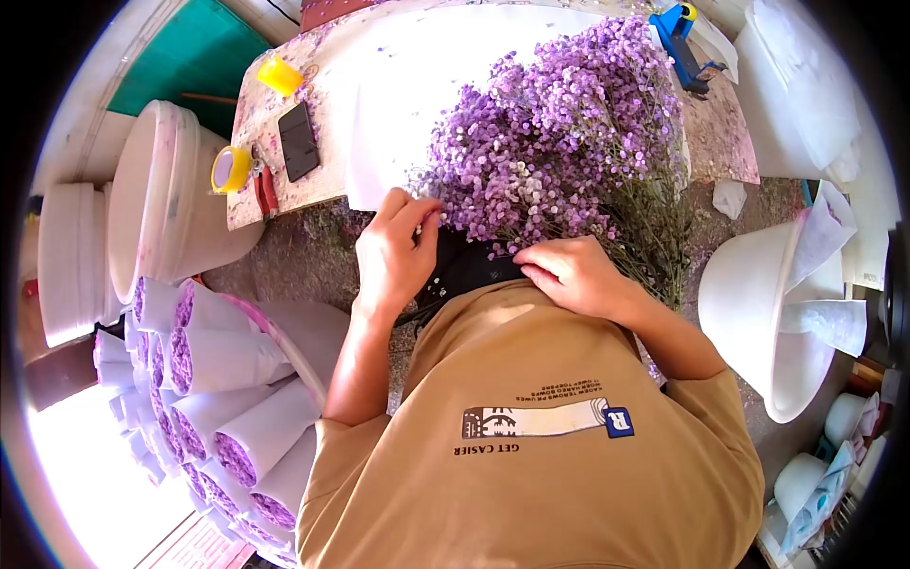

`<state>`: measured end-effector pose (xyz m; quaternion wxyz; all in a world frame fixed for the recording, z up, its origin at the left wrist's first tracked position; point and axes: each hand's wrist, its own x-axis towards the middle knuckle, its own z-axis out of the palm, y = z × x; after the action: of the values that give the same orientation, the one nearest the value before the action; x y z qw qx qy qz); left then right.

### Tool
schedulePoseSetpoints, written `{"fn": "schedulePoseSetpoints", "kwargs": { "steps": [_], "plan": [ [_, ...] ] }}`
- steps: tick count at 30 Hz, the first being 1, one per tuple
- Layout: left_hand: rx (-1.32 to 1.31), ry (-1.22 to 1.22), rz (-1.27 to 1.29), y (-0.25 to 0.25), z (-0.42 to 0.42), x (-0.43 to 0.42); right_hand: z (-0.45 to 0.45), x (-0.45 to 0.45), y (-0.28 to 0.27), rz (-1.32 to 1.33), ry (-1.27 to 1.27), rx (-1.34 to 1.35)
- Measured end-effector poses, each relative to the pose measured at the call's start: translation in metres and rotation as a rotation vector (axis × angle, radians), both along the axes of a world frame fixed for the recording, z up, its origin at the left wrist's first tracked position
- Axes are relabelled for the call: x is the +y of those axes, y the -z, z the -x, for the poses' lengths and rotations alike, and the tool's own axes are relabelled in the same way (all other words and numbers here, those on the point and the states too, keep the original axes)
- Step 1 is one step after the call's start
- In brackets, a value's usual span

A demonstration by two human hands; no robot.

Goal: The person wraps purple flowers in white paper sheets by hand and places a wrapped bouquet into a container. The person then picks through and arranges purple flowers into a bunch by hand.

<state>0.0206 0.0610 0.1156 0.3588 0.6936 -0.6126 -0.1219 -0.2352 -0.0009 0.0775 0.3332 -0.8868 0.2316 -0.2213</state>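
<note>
A big bunch of small purple flowers (pixel 531 142) lies on white paper (pixel 398 114) on the table, its green stems (pixel 668 223) trailing over the near right edge. My left hand (pixel 398 251) is at the bunch's left edge, fingers curled and thumb pressed to the forefinger; whatever it pinches is too small to make out. At the bunch's lower edge, close to my body, is my right hand (pixel 576 273). Its fingers and thumb are closed together near the lowest blossoms, and what lies between them is hidden.
On the table's left lie a phone (pixel 299 142), yellow tape rolls (pixel 230 170) and red-handled pruners (pixel 264 190). A blue tape dispenser (pixel 679 47) sits at the back right. Paper-wrapped flower bundles (pixel 227 356) fill a tub at lower left. A white tub (pixel 749 303) stands right.
</note>
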Motion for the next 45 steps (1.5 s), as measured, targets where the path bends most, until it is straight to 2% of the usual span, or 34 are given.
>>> {"fn": "schedulePoseSetpoints", "kwargs": {
  "steps": [2, 6, 11, 15, 16, 17, 18, 20, 22, 24, 25, 29, 33, 36, 42, 45],
  "plan": [
    [-0.131, 0.033, 0.019, 0.0, 0.004, -0.009, -0.001, 0.001, 0.004, -0.003, 0.017, 0.001],
    [-0.187, 0.092, 0.074, -0.014, 0.01, -0.025, 0.0, -0.004, -0.001, -0.135, -0.014, 0.065],
    [-0.303, 0.144, -0.211, 0.003, 0.006, -0.037, 0.0, -0.006, -0.004, -0.312, -0.01, 0.11],
    [-0.354, 0.182, -0.178, -0.007, 0.014, -0.028, -0.003, -0.008, 0.0, -0.479, 0.142, 0.035],
    [-0.298, 0.188, -0.084, -0.02, 0.02, -0.02, -0.004, -0.009, 0.001, -0.525, 0.213, 0.02],
    [-0.24, 0.195, 0.008, -0.033, 0.026, -0.012, -0.006, -0.009, 0.004, -0.428, 0.264, -0.07],
    [-0.287, 0.219, 0.088, -0.044, 0.032, -0.005, -0.005, -0.01, 0.004, -0.433, 0.275, -0.07],
    [-0.298, 0.234, 0.153, -0.048, 0.04, 0.002, -0.004, -0.014, -0.003, -0.275, 0.26, -0.033],
    [-0.272, 0.206, 0.169, -0.038, 0.036, 0.001, -0.007, -0.014, -0.008, -0.306, 0.291, 0.01],
    [-0.248, 0.181, 0.188, -0.029, 0.032, 0.0, -0.01, -0.017, -0.004, -0.04, 0.293, -0.133],
    [-0.233, 0.174, 0.179, -0.026, 0.03, 0.001, -0.011, -0.018, -0.003, 0.008, 0.292, -0.126],
    [-0.227, 0.144, 0.151, -0.02, 0.029, -0.002, -0.016, -0.021, -0.016, 0.049, 0.232, 0.04],
    [-0.289, 0.151, 0.078, -0.019, 0.026, -0.004, -0.022, -0.016, -0.009, 0.049, 0.183, -0.115],
    [-0.29, 0.188, -0.029, -0.018, 0.025, -0.003, -0.019, -0.015, -0.005, 0.078, 0.12, -0.121],
    [-0.367, 0.273, -0.098, -0.015, 0.022, -0.003, -0.025, -0.012, -0.005, 0.187, 0.138, -0.047],
    [-0.424, 0.336, -0.044, -0.02, 0.019, -0.004, -0.027, -0.011, -0.007, 0.231, 0.134, 0.016]
  ]
}}
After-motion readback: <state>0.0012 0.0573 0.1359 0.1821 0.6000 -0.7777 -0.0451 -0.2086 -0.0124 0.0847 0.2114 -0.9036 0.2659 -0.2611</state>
